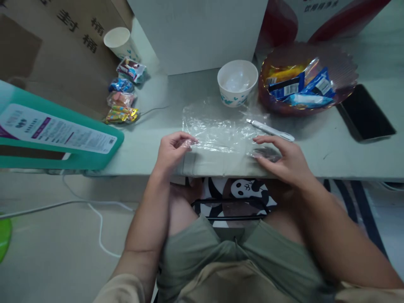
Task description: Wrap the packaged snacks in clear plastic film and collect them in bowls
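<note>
A sheet of clear plastic wrap (221,124) lies flat on the pale table (331,155) near its front edge. My left hand (172,149) pinches the sheet's near left corner between thumb and fingers. My right hand (284,158) rests on the near right corner with its fingers stretched out flat, pressing it down. A small white utility knife (269,129) lies just beyond my right fingertips on the sheet's right edge. A white paper bowl (237,82) stands behind the sheet.
A dark red bowl of wrapped snacks (306,80) sits at the back right, a black phone (364,112) beside it. Several snack packets (123,94) and a paper cup (120,42) stand at the back left. A teal box (57,134) lies left. A white box (198,33) stands behind.
</note>
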Motion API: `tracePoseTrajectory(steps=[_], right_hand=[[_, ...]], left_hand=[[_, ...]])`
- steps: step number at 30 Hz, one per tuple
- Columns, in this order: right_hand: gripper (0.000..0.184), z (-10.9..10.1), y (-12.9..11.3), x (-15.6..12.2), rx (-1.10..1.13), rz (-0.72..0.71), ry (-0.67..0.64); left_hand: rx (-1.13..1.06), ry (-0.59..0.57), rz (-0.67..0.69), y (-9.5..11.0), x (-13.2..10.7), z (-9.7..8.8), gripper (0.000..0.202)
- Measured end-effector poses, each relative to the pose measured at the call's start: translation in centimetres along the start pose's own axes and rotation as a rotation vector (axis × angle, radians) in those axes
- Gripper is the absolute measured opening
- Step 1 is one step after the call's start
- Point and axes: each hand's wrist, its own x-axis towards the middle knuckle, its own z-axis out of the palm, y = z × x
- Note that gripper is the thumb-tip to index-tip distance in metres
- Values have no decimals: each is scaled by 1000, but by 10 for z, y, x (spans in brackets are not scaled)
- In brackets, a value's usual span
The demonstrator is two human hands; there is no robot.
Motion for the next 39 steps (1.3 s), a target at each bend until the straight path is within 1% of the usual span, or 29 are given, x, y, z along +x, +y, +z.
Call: tracePoseTrajectory(steps=[1, 2, 4, 5, 8, 10, 12, 13, 15, 17, 19, 22, 24, 26, 28, 29, 31, 32, 33, 34, 35, 36, 37, 38, 39], right_hand=[[9, 1, 1, 0, 49, 0, -13], [7, 3, 2, 1, 109, 14, -20], [19, 8, 4, 4, 243, 79, 0], [25, 11, 5, 6, 313, 121, 32], [43, 21, 10, 12, 487, 222, 173], [51, 26, 14, 16, 540, 283, 244], [55, 30, 18, 19, 533, 343, 290], [54, 31, 19, 20, 510, 371, 304], [46, 31, 20, 21, 422, 425, 331], [36, 30, 20, 22, 294, 467, 358], [31, 28, 18, 23, 160, 491, 377], [37, 24, 17, 24, -6, 511, 369], [44, 21, 19, 24, -113, 513, 355], [49, 18, 22, 24, -234, 504, 354], [52, 16, 25, 24, -346, 501, 356], [52, 15, 27, 24, -384, 503, 352], [53, 14, 29, 23, -422, 501, 333], [53, 14, 30, 23, -428, 496, 324], [52, 15, 30, 22, -429, 489, 320], [51, 16, 29, 22, -425, 478, 321], [49, 18, 27, 21, -414, 462, 329], [45, 19, 24, 21, -395, 437, 346], [40, 19, 21, 20, -366, 405, 376], [34, 17, 18, 19, -325, 368, 417], [29, 13, 17, 18, -278, 327, 474]], left_hand=[[-76, 17, -34, 0, 2, -1, 23], [-138, 31, -65, -1, 3, -2, 25], [-211, 65, -115, -3, 6, -4, 29], [-227, 85, -131, -4, 8, -4, 31], [-259, 127, -132, -9, 14, -4, 38], [-304, 149, -102, -13, 18, -2, 42], [-334, 176, -91, -16, 22, 3, 45], [-321, 196, -97, -17, 24, 5, 43], [-229, 238, -127, -18, 27, 11, 34], [-88, 283, -164, -19, 32, 16, 22], [82, 318, -187, -19, 36, 19, 19], [386, 361, -196, -20, 45, 23, 24], [549, 375, -212, -20, 51, 24, 26], [639, 370, -227, -20, 57, 25, 24], [660, 370, -226, -19, 60, 26, 20], [653, 388, -206, -18, 60, 26, 21], [636, 486, -107, -15, 56, 28, 32], [637, 544, -23, -12, 52, 30, 37], [643, 580, 77, -9, 46, 34, 37], [652, 579, 183, -6, 39, 39, 34], [665, 526, 283, -3, 33, 46, 26], [672, 419, 366, 0, 26, 54, 19], [680, 295, 422, 2, 21, 62, 15], [691, 190, 446, 3, 17, 70, 16], [702, 115, 442, 4, 15, 78, 18]])
